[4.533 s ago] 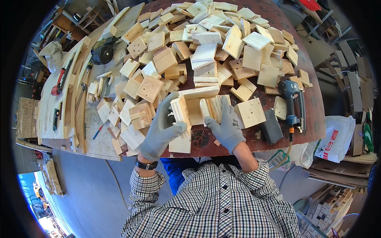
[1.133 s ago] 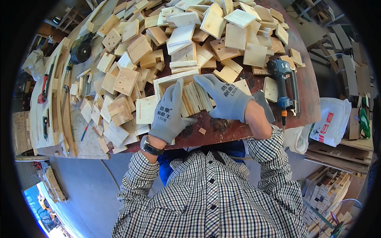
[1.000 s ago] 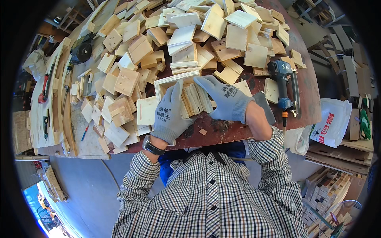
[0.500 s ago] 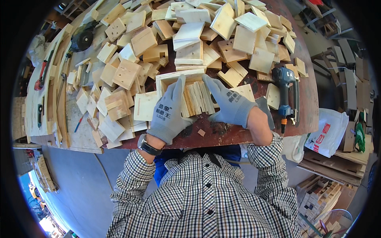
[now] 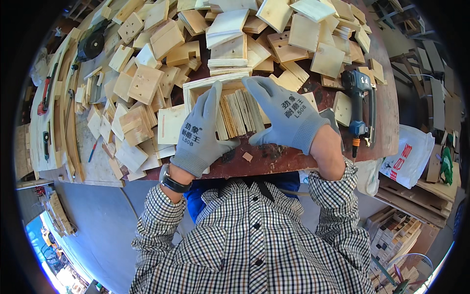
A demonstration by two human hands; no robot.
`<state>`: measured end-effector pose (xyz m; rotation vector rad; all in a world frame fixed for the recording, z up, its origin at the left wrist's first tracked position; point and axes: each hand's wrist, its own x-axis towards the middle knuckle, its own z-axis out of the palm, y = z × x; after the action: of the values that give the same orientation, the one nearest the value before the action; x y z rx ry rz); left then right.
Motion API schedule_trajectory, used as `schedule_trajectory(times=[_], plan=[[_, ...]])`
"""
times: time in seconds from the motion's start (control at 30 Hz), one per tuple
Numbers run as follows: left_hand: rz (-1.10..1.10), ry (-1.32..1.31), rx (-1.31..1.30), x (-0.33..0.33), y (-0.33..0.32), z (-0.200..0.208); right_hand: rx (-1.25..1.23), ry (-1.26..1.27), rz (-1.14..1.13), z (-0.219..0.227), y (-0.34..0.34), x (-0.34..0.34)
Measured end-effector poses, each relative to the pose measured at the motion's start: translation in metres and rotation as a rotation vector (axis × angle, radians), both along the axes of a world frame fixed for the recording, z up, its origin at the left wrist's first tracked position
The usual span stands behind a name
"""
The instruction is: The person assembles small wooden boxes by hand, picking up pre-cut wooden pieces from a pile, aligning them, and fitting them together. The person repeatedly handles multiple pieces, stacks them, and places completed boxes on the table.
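Observation:
A shallow, pale plywood box frame stands on the table between my gloved hands. Thin wooden slats are packed upright inside it, side by side. My left hand, in a grey glove, lies along the left side of the box, fingers stretched out and thumb spread toward the near side of the slats. At the right side, my right hand arches over the box corner, its fingers extended and thumb apart. The hands partly hide the box's side walls, so I cannot make out exactly where the fingertips touch.
Loose wooden blocks and boards are heaped across the back and left of the dark red table. A nail gun lies to the right. Long strips and hand tools, including red-handled pliers, line the left edge. A white bag hangs at right.
The view has shifted slightly, moving the table contents up in the picture. My right hand looks a little larger and more raised over the box. The slats stay in the box.

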<state>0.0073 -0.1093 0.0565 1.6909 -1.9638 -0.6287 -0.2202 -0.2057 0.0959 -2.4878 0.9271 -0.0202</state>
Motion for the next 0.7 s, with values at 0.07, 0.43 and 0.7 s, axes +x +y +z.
schedule_trajectory(times=[0.07,0.43,0.7], plan=[[-0.011,0.001,0.006,0.002,0.0,-0.002,-0.034,0.02,-0.013,0.004,0.002,0.002],[-0.083,0.264,0.074,0.029,0.005,0.008,-0.07,-0.041,-0.091,0.016,0.001,-0.027],[0.097,0.132,-0.169,0.043,0.037,0.026,0.055,-0.065,-0.148,0.026,-0.001,-0.034]])
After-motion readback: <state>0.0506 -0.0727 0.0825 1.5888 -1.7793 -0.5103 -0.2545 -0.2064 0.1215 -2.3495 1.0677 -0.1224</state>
